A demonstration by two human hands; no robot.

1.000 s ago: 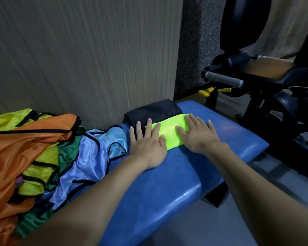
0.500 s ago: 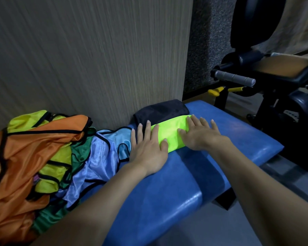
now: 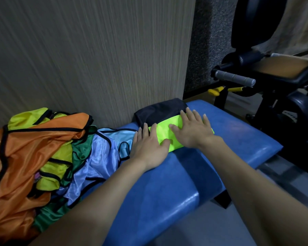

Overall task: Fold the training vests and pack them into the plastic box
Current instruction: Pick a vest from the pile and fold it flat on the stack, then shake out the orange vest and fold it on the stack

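Observation:
A neon green vest (image 3: 164,133), folded into a small rectangle, lies on the blue padded bench (image 3: 167,189). My left hand (image 3: 148,148) lies flat with straight fingers on its left end. My right hand (image 3: 192,129) presses flat on its right part, fingers spread. Behind the green vest sits a folded dark vest (image 3: 160,110) against the wall. A loose heap of vests covers the bench's left side: orange (image 3: 25,148), yellow (image 3: 50,176), green (image 3: 82,150) and light blue (image 3: 100,157). No plastic box is in view.
A wood-grain wall panel (image 3: 96,50) stands right behind the bench. A black exercise machine (image 3: 274,82) with a grey padded handle (image 3: 235,79) stands at the right. Grey floor (image 3: 283,176) shows below the bench's right end.
My right hand has slid further over the green vest, now covering more of its right part. My left hand stays on the left end. The camera view shifted slightly.

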